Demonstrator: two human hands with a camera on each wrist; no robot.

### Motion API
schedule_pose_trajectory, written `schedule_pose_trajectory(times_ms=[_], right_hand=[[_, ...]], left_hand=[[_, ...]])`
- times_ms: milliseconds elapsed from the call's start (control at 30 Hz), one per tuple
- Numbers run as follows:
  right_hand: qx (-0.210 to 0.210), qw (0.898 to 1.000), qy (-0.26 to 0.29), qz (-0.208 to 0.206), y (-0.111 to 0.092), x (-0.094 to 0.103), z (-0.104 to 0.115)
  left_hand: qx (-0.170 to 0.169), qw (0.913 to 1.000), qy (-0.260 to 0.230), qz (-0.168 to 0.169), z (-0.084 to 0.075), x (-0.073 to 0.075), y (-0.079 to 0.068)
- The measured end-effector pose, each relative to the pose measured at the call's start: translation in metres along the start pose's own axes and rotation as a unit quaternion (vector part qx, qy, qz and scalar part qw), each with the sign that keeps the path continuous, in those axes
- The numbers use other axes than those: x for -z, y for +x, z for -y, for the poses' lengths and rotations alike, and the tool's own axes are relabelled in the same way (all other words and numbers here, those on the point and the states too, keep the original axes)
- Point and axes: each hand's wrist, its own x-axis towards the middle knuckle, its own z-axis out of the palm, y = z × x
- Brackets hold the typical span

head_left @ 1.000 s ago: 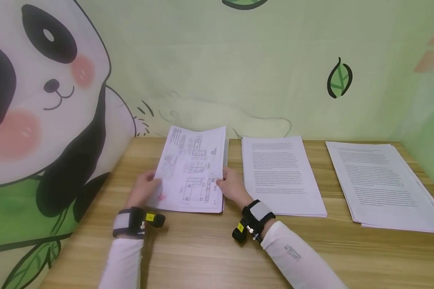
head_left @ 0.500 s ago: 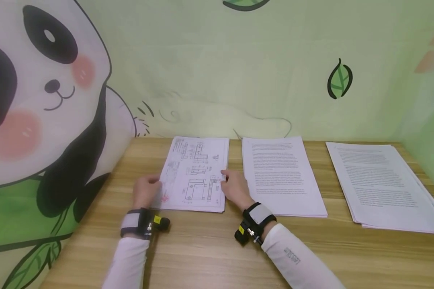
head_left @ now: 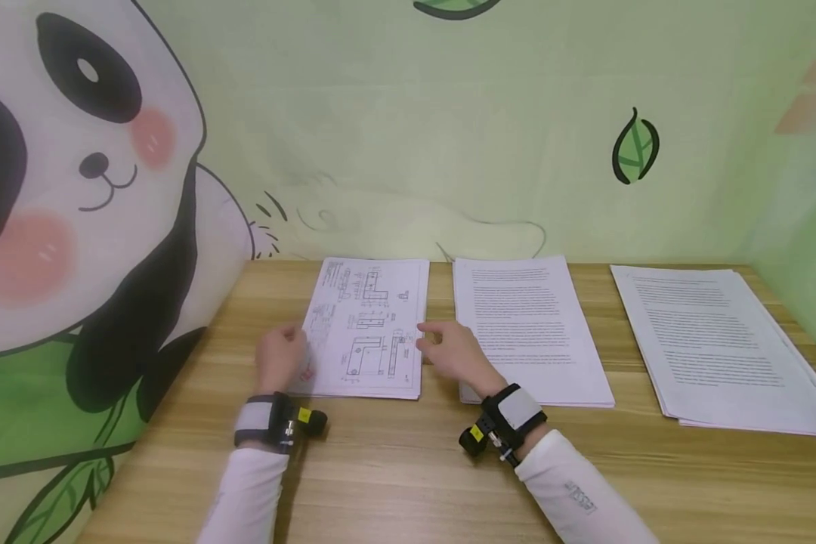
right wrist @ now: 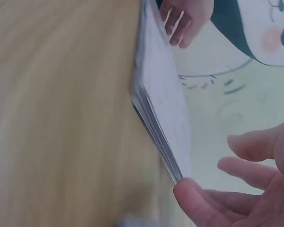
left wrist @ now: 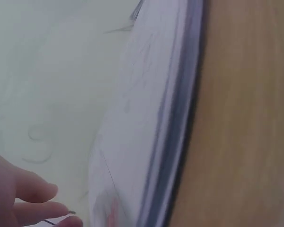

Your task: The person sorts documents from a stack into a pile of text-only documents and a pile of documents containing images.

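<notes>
A stack of drawing sheets (head_left: 363, 317) with technical line drawings and a small red mark lies flat at the left of the table. My left hand (head_left: 281, 359) is at its left edge, fingers loosely bent, gripping nothing. In the left wrist view, the left hand (left wrist: 28, 201) shows only partly, at the lower left. My right hand (head_left: 457, 353) is at the stack's right edge, partly over the neighbouring text pages. Seen from the right wrist, the right hand (right wrist: 246, 189) has its fingers spread, and one fingertip appears to touch the layered edge of the stack (right wrist: 156, 132).
A stack of printed text pages (head_left: 523, 332) lies just right of the drawings. Farther right is another text stack (head_left: 721, 340) with slightly uneven edges. The wooden table (head_left: 381, 476) meets a green backdrop (head_left: 381, 128) with a painted panda (head_left: 95, 249).
The drawing sheets, held partly raised between both hands a second ago, came down flat on the stack. Both hands released them. The right hand then shifted slightly right.
</notes>
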Motion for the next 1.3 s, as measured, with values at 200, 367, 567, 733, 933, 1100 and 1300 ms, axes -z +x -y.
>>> schedule_pose_trajectory(times_ms=[200,367,567,733,933,1100,1300], right_hand=[[0.029,0.999,0.003,-0.021,-0.009,0.031,-0.015],[0.036,0.999,-0.010,-0.038,-0.018,0.058,-0.038],[0.035,0.997,-0.029,-0.063,-0.028,0.092,-0.065],[0.022,0.996,-0.032,-0.078,-0.035,0.119,-0.089],[-0.004,0.993,-0.070,-0.091,-0.057,0.154,-0.109],[0.002,0.984,-0.113,-0.135,-0.075,0.179,-0.129],[-0.015,0.976,-0.145,-0.162,-0.094,0.202,-0.156]], left_hand=[[-0.058,0.9978,-0.017,-0.030,-0.017,-0.014,-0.007],[-0.100,0.9946,-0.024,0.012,-0.039,-0.045,-0.021],[-0.145,0.9866,-0.037,0.064,-0.064,-0.074,-0.039],[-0.165,0.9794,-0.057,0.101,-0.077,-0.090,-0.051],[-0.178,0.9712,-0.071,0.142,-0.088,-0.105,-0.061],[-0.188,0.9656,-0.079,0.161,-0.095,-0.114,-0.067],[-0.181,0.9599,-0.088,0.196,-0.102,-0.125,-0.074]])
